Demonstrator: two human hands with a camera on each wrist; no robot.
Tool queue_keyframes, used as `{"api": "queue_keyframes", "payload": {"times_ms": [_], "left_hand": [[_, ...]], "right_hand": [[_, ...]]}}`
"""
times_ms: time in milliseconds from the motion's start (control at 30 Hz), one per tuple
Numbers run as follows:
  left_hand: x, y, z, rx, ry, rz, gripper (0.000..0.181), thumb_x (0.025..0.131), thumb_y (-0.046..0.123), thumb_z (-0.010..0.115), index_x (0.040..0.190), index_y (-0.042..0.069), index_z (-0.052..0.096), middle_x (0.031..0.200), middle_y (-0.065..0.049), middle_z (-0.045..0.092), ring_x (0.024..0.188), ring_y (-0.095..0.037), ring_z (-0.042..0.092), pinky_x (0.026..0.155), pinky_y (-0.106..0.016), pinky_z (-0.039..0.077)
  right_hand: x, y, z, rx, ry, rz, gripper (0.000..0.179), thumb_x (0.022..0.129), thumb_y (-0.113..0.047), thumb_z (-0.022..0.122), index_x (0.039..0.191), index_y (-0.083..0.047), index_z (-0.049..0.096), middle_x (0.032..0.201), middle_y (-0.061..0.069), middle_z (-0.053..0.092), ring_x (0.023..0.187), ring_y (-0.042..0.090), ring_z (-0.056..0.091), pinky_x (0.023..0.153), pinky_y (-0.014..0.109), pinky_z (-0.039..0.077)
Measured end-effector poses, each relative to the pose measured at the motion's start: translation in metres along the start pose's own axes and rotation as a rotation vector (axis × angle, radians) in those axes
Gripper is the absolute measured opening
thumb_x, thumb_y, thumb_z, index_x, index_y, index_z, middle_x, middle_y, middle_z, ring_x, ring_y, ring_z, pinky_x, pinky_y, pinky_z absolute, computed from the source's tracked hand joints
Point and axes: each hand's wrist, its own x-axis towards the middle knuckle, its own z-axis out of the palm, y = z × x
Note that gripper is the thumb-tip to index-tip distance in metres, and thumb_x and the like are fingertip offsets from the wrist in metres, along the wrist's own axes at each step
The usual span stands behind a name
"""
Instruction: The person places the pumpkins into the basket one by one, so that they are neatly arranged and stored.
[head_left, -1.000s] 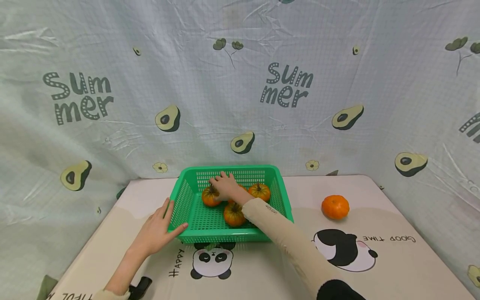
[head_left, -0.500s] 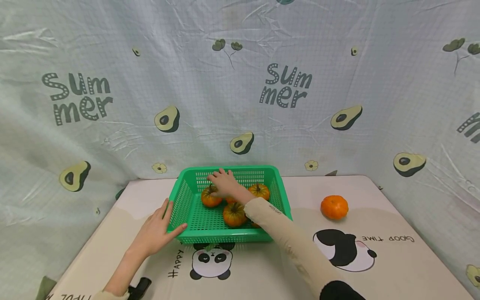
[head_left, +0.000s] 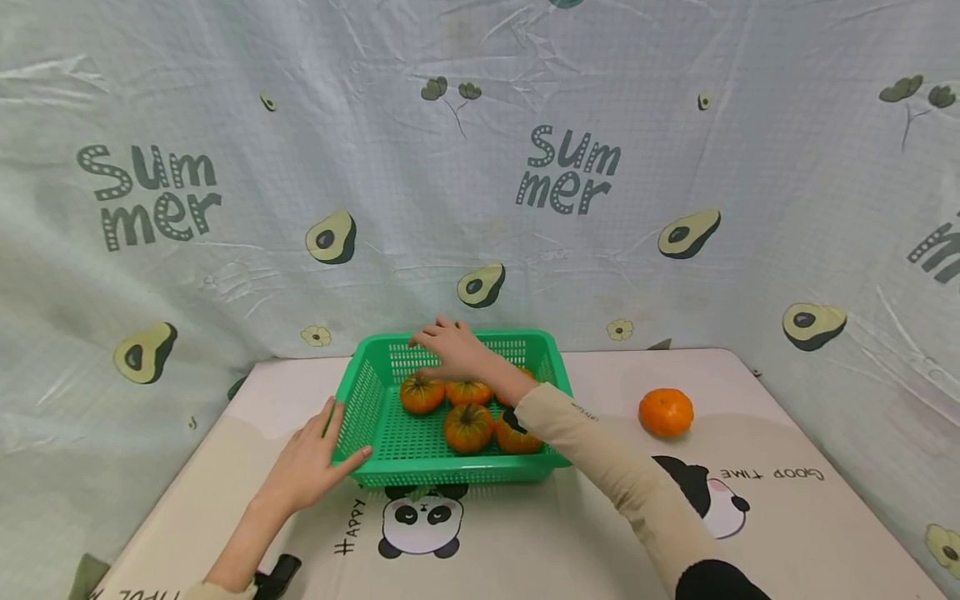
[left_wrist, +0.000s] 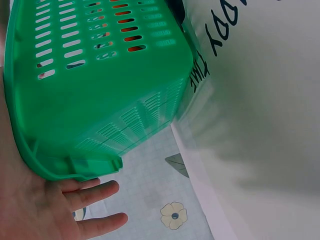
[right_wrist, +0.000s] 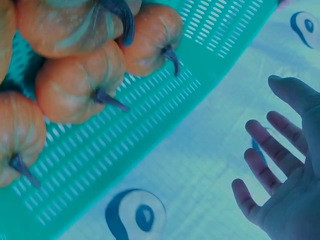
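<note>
Several small orange pumpkins with green streaks and dark stems sit in a green plastic basket (head_left: 450,473). One pumpkin (head_left: 422,394) lies at the back left, another (head_left: 468,428) in the front middle, and the one at front right (head_left: 517,435) is partly behind my right sleeve. My right hand (head_left: 454,352) is over the back of the basket, fingers spread and holding nothing; in the right wrist view the hand (right_wrist: 285,195) appears apart from the pumpkins (right_wrist: 80,85). My left hand (head_left: 306,460) rests at the basket's left side with straight fingers, its palm against the rim (left_wrist: 12,120).
A brighter orange, ribbed round fruit (head_left: 666,412) lies on the table right of the basket. A pale cloth (head_left: 405,167) printed with avocados hangs behind the table (head_left: 517,542). A black strap (head_left: 277,577) shows beside my left wrist.
My right hand has risen off the back-left pumpkin and drawn up toward the basket's back rim, its fingers spread. More pumpkins now show beneath the arm. My left hand has stayed put.
</note>
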Motion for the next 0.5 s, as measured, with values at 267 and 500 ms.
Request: {"api": "queue_keyframes", "payload": {"times_ms": [267,500], "left_hand": [[0.000,-0.002,0.001,0.012,0.011,0.003,0.087,0.085,0.055,0.047,0.138,-0.009,0.021,0.143,-0.030,0.019,0.123,-0.047,0.033,0.095,-0.056,0.034],[0.000,-0.001,0.000,0.001,0.013,0.004,0.086,0.085,0.055,0.046,0.138,-0.009,0.022,0.143,-0.030,0.018,0.124,-0.047,0.032,0.096,-0.056,0.033]], "right_hand": [[-0.024,0.005,-0.021,-0.047,0.127,-0.101,0.031,0.084,-0.034,0.060,0.112,-0.024,0.056,0.100,-0.006,0.059,0.087,0.014,0.042,0.073,0.031,0.031],[-0.054,0.010,-0.031,-0.050,0.242,-0.170,0.025,0.083,-0.030,0.061,0.107,-0.023,0.060,0.094,-0.007,0.060,0.083,0.013,0.044,0.071,0.029,0.033]]}}
